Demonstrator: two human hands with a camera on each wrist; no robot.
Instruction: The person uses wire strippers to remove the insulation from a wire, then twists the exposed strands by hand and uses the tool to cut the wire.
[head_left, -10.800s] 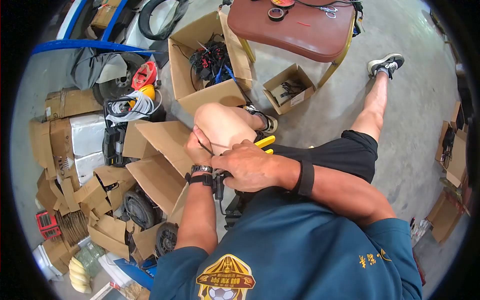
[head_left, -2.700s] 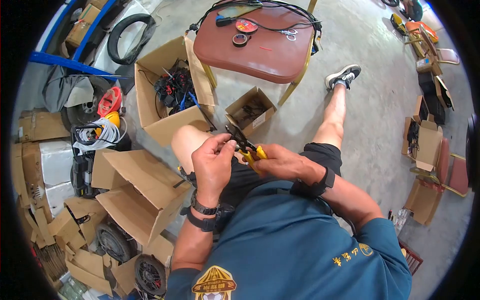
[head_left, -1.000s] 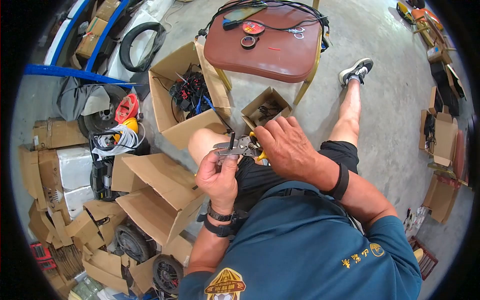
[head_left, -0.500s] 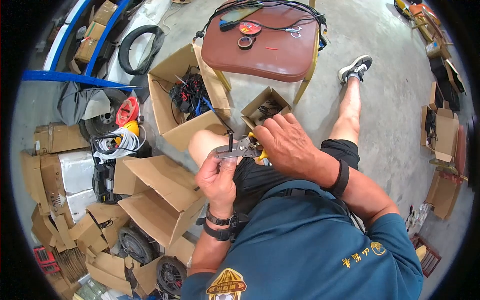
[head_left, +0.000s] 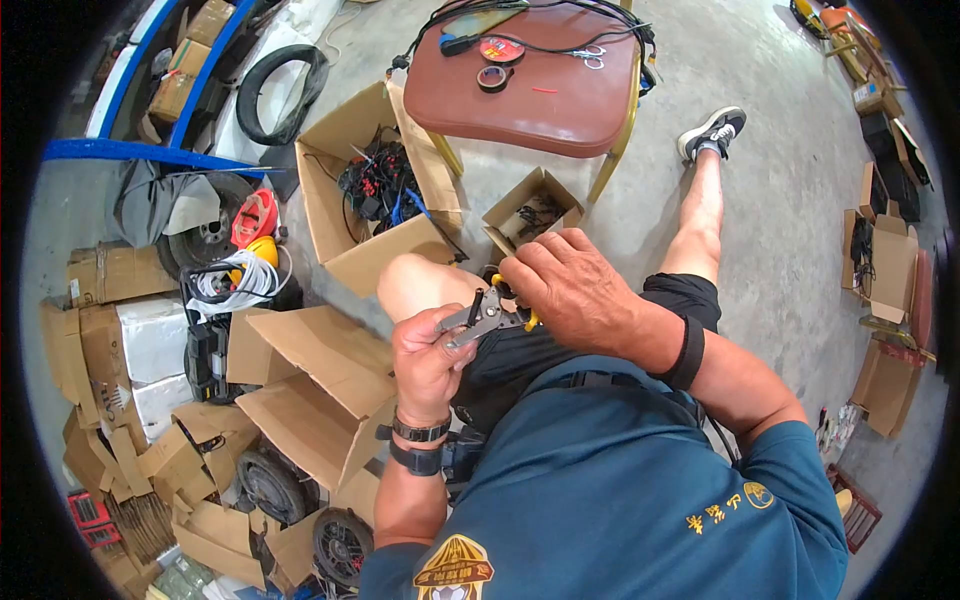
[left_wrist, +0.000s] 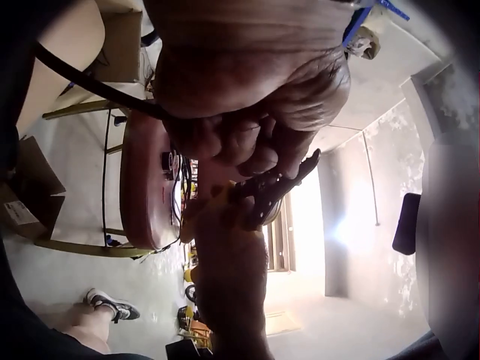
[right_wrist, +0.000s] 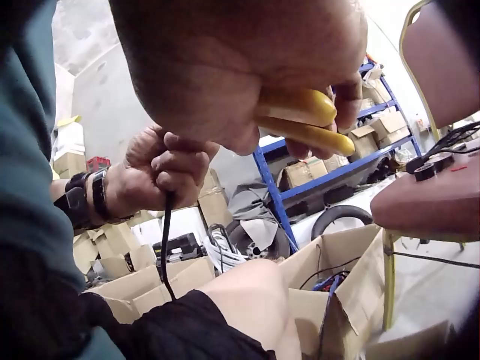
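My right hand grips the yellow handles of a wire stripper, whose grey metal head points toward my left hand. The left hand pinches a thin black cable between thumb and fingers. A short dark end of the cable stands up at the stripper's jaws, close over the left fingertips. Below that fist the cable hangs down toward the lap in the right wrist view. In the left wrist view, the curled fingers hide the cable's end, and the stripper's head shows dark behind them.
A brown padded chair ahead bears tape rolls, scissors and black cables. Beside it stand a carton of tangled wires and a small box. Open cartons, wheels and a blue rack crowd the left side.
Since half a second ago, the stripper's head has tilted and its jaws have spread around the cable end, which leans now. Earlier, the right hand held the stripper from below; now its back faces up.
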